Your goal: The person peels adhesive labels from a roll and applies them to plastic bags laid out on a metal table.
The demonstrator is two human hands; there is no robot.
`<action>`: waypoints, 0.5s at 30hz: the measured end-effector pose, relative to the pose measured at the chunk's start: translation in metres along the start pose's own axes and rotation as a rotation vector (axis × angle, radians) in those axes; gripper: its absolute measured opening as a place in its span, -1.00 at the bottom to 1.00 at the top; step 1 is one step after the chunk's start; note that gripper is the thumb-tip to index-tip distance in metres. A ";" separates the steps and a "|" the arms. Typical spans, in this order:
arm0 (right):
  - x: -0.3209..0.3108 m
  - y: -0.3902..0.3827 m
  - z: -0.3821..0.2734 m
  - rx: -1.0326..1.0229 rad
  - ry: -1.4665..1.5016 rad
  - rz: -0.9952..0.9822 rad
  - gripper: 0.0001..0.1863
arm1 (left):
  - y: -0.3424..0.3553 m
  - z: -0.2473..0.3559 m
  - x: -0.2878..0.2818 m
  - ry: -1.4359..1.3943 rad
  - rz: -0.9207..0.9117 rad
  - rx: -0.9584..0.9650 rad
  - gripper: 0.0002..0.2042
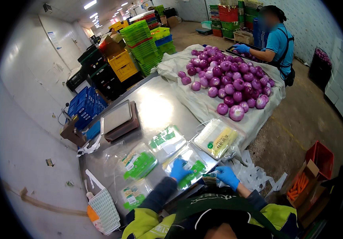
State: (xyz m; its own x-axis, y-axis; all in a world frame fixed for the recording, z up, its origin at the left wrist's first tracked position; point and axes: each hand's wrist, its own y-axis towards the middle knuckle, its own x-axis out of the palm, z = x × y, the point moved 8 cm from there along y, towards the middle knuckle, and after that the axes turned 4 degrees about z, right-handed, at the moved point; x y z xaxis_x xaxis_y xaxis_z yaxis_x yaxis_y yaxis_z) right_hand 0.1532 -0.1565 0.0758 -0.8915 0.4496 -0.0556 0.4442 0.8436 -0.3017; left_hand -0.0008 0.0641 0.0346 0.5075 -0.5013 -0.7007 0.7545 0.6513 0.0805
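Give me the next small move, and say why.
Probably move the right hand leftward over the nearest green-printed bag: that hand seems to hold a small printed item beside the bag, which the left hand touches.

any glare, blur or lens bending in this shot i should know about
Head view: strong glare on the steel table, smaller shine on the clear bag at the left hand; head view: the left wall bows toward the black rim; head view: a co-worker has a blurred face, while the onions read fairly clear.
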 end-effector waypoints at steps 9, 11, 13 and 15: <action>0.020 -0.024 -0.006 -0.071 -0.201 0.152 -0.85 | 0.003 -0.004 0.014 0.018 -0.095 -0.106 -0.62; 0.028 -0.028 -0.001 -0.043 -0.203 0.172 -0.86 | -0.006 0.022 0.011 -0.001 0.149 0.104 -0.48; 0.033 -0.036 0.011 0.007 -0.190 0.206 -0.87 | -0.013 0.042 0.018 0.174 0.102 0.028 -0.31; 0.040 -0.049 -0.003 -0.002 -0.118 0.204 -0.89 | -0.014 0.034 0.024 0.252 0.161 -0.024 -0.44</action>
State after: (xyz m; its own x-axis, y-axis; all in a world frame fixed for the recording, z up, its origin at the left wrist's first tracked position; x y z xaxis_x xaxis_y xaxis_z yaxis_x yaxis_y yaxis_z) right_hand 0.0961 -0.1794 0.0913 -0.7876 0.5732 -0.2262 0.6161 0.7396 -0.2709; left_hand 0.0149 0.0233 0.0410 0.4984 -0.2355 -0.8343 0.6610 0.7260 0.1900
